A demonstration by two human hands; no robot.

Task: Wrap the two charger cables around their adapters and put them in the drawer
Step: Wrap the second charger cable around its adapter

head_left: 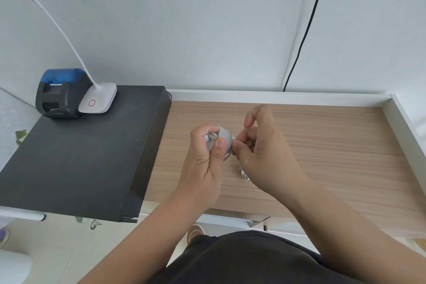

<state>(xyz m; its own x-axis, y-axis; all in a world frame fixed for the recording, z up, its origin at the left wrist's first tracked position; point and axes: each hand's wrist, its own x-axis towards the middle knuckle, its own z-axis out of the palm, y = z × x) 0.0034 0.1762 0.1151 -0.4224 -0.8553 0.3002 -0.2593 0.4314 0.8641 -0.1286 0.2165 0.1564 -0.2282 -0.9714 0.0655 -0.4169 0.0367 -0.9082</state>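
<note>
Two hands meet above wooden tabletop (322,145). Left hand (205,157) grips white adapter (222,142), cable coiled tight around it, thumb pressed on coils. Right hand (260,147) just right of adapter, fingertips pinching cable end at its edge. Small white-and-metal piece (244,174) on tabletop below adapter, mostly hidden under right hand; cannot tell what it is. Left of adapter: black box (76,163) carrying white lamp base (98,101) and blue-lidded printer (60,93).

We see bright, even, soft light, faint shadows, wide-angle bending at the edges, and slight softness throughout.
</note>
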